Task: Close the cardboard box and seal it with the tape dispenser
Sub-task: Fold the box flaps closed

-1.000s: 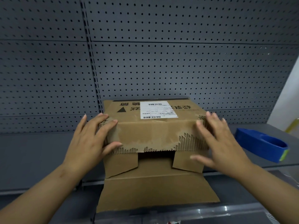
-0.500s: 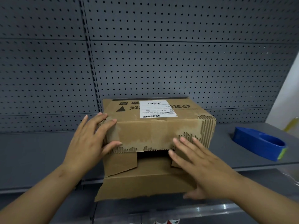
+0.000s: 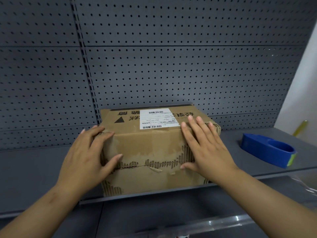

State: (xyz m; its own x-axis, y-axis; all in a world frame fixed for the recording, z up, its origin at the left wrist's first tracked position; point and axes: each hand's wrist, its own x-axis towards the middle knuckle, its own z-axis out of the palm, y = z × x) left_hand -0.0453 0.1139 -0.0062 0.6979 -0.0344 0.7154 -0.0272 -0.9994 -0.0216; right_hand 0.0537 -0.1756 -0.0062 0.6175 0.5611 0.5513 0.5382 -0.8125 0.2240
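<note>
Cardboard box [image 3: 151, 148] at centre frame on a grey shelf [image 3: 34, 169], front flaps shut along a ragged seam. Left hand [image 3: 85, 158], at 9 o'clock of the box, and right hand [image 3: 204, 148], at 3 o'clock, press flat, fingers spread. Blue tape dispenser [image 3: 267, 150] lies well apart at 3 o'clock.

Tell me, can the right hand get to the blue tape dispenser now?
Probably yes. The right hand rests open on the cardboard box, and the tape dispenser sits on the bare shelf beside it, nothing between.
</note>
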